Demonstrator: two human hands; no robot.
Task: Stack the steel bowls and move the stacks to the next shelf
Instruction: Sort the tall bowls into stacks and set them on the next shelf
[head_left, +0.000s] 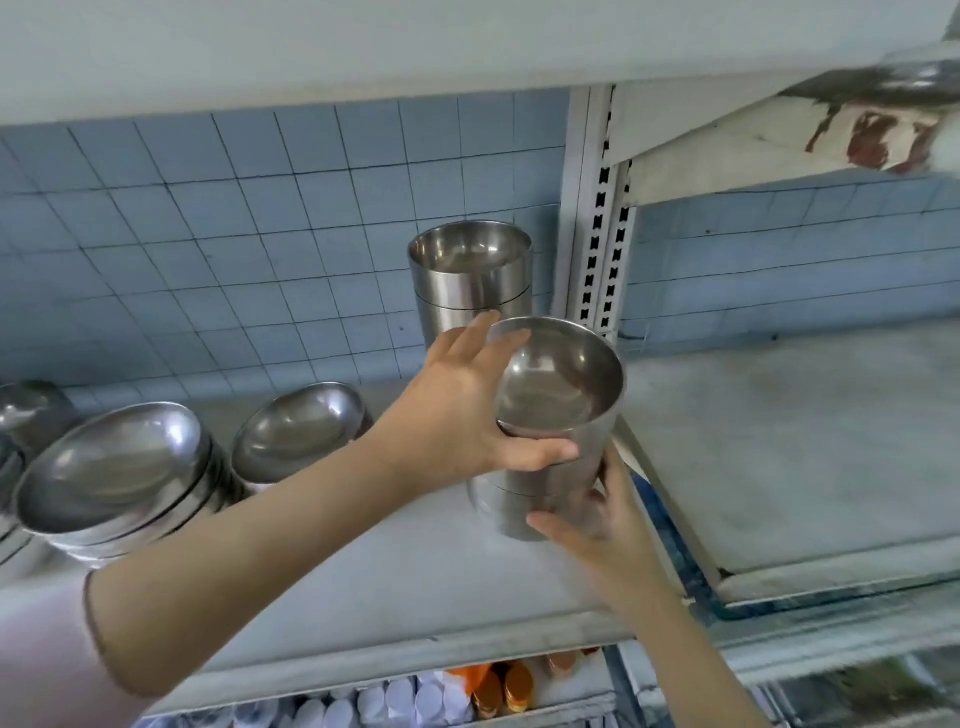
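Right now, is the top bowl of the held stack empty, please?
Empty: the top bowl of the held stack shows only bare steel inside.

Tall stack of steel bowls, shiny, straight-walled, open side up and leaning slightly, sits at the right end of the shelf; left hand grips its upper part, right hand its base. Can't tell if it is lifted. Second stack stands upright behind it by the wall. Wider bowl stacks stand further left, blurred.
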